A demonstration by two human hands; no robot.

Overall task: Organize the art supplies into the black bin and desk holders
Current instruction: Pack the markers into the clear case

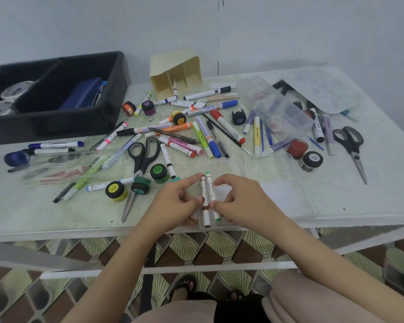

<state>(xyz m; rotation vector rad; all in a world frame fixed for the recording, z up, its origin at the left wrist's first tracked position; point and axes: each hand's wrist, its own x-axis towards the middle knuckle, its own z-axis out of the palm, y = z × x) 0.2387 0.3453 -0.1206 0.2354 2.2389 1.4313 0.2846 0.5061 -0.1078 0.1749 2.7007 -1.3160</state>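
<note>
While between both hands [175,202] [241,201], two markers [210,192].

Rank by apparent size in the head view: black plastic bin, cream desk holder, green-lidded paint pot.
Largest: black plastic bin
Middle: cream desk holder
Smallest: green-lidded paint pot, though nearest the camera.

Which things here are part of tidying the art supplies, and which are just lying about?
In the job: brown marker in left hand, green marker in right hand, black bin, cream holder, scissors, green paint jar.
Lying about: sandal, wall cable, patterned floor.
</note>
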